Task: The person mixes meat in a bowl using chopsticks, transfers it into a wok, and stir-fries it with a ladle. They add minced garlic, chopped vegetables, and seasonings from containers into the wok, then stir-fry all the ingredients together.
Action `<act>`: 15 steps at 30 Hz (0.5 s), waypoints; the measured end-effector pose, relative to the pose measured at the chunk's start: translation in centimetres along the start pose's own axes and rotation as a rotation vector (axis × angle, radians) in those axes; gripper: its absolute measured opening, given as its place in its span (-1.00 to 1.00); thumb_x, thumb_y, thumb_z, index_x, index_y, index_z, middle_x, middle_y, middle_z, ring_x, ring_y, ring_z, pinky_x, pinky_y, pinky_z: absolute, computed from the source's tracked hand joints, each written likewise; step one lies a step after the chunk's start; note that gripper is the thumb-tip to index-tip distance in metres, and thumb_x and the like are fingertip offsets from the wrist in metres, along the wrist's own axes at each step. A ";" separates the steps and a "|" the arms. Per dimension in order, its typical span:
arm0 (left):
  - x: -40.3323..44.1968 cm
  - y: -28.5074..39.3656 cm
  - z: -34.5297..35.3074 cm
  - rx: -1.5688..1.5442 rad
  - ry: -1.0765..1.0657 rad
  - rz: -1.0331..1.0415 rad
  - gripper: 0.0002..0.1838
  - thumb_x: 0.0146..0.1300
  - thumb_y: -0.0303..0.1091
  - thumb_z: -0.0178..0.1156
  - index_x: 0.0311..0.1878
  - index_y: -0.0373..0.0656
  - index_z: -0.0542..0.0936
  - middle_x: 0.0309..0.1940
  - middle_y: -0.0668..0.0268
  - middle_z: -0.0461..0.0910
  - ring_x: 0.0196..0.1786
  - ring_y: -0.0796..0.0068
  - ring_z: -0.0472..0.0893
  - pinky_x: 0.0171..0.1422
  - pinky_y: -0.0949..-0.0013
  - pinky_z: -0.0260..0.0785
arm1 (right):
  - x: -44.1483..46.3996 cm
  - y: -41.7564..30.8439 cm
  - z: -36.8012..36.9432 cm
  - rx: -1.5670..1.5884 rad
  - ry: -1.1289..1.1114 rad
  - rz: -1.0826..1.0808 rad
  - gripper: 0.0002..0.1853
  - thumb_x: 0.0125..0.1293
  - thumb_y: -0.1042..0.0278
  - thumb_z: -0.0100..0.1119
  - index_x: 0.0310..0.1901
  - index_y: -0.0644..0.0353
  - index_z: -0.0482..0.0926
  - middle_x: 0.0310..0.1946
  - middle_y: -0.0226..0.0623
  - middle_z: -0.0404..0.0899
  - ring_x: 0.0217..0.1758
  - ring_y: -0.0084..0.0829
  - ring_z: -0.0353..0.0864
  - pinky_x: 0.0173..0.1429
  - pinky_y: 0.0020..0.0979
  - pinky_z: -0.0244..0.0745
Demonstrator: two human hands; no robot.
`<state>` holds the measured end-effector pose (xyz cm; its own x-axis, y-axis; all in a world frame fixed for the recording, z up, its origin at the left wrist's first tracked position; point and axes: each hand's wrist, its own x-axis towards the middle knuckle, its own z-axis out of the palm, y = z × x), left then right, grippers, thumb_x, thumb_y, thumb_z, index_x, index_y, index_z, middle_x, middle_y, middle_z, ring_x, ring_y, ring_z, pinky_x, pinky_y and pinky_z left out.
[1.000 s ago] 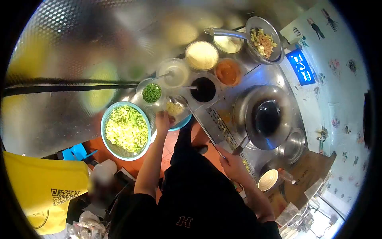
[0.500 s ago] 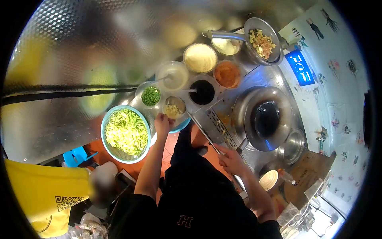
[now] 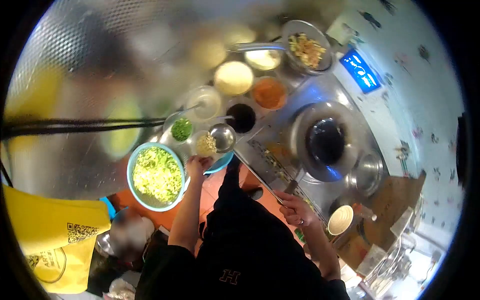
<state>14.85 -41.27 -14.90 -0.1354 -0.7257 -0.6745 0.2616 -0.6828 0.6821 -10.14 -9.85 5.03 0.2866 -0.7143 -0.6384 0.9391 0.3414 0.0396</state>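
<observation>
My left hand (image 3: 196,164) is closed at the near rim of a clear bowl of chopped pale garlic (image 3: 205,144). A metal ladle (image 3: 223,137) lies over that bowl's right side, with pale bits along its edge. Its long handle runs down to my right hand (image 3: 297,210), whose fingers are wrapped round it. Just above the right hand is the wok's handle (image 3: 291,186); whether they touch is unclear. The wok (image 3: 325,142) has dark liquid in its middle. Left of my left hand stands a blue basket (image 3: 131,176) of chopped greens.
Around the ladle are bowls of chopped green onion (image 3: 181,129), dark sauce (image 3: 241,118), red paste (image 3: 269,93) and pale powder (image 3: 233,78). A strainer (image 3: 307,47) with mixed food stands at the back. A cream bowl (image 3: 340,220) and yellow bag (image 3: 55,220) are nearer.
The ladle has tilted and shifted to the right side of the garlic bowl. My right hand has moved slightly down. The whole view has shifted and turned a little.
</observation>
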 end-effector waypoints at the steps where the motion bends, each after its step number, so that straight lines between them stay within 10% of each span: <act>1: 2.4 -1.4 -2.8 0.213 -0.066 0.143 -0.77 0.13 -0.38 0.32 -0.22 -0.31 0.57 -0.32 0.15 0.69 -0.29 0.31 0.72 -0.21 0.30 0.62 | -1.2 0.3 -1.3 0.151 -0.062 -0.017 -0.46 0.53 0.51 -0.25 0.52 0.05 0.14 -0.56 -0.48 0.07 -0.73 -0.70 -0.03 -0.73 -0.68 0.02; 4: 1.3 -1.3 -1.3 0.339 -0.190 0.176 -0.74 0.12 -0.16 0.35 -0.33 -0.20 0.67 -0.40 0.31 0.70 -0.35 0.40 0.69 -0.25 0.31 0.57 | -6.6 1.7 -3.2 0.231 -0.199 -0.209 -0.46 0.53 0.50 -0.19 0.51 0.02 0.19 -0.54 -0.50 0.02 -0.67 -0.69 -0.13 -0.70 -0.68 -0.04; 10: 3.0 -2.7 -3.6 -0.077 -0.200 -0.159 -0.60 0.47 -0.10 0.03 -0.22 -0.33 0.56 -0.41 0.14 0.60 -0.38 0.19 0.62 -0.21 0.20 0.58 | -13.4 3.5 -5.3 -0.711 0.746 -0.955 -0.50 0.47 0.48 -0.06 0.42 0.13 0.35 -0.59 -0.46 0.32 -0.60 -0.65 0.23 -0.61 -0.52 0.12; 11: 1.2 -3.2 -2.1 0.110 0.055 -0.054 -0.57 0.48 -0.08 -0.02 -0.43 -0.20 0.51 -0.45 0.09 0.59 -0.36 0.18 0.63 -0.24 0.06 0.56 | -12.9 3.5 -7.2 -0.823 0.890 -1.010 -0.50 0.45 0.47 -0.02 0.41 0.12 0.37 -0.60 -0.41 0.39 -0.59 -0.61 0.29 -0.59 -0.47 0.20; 15: -2.3 -3.8 -1.6 0.533 -0.163 -0.007 -0.65 0.44 -0.15 0.05 -0.33 -0.28 0.49 -0.50 0.13 0.58 -0.49 0.23 0.62 -0.39 0.26 0.61 | -8.5 2.5 -15.1 -1.296 1.360 -1.304 -0.45 0.31 0.49 0.09 0.35 -0.02 0.44 -0.39 0.16 0.58 -0.37 0.05 0.64 -0.23 -0.11 0.51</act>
<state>15.67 -36.86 -16.38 -0.2922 -0.6960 -0.6559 -0.2533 -0.6051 0.7548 -13.08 6.31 -1.10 -0.9474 -0.3017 0.1071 -0.2909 0.6717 -0.6813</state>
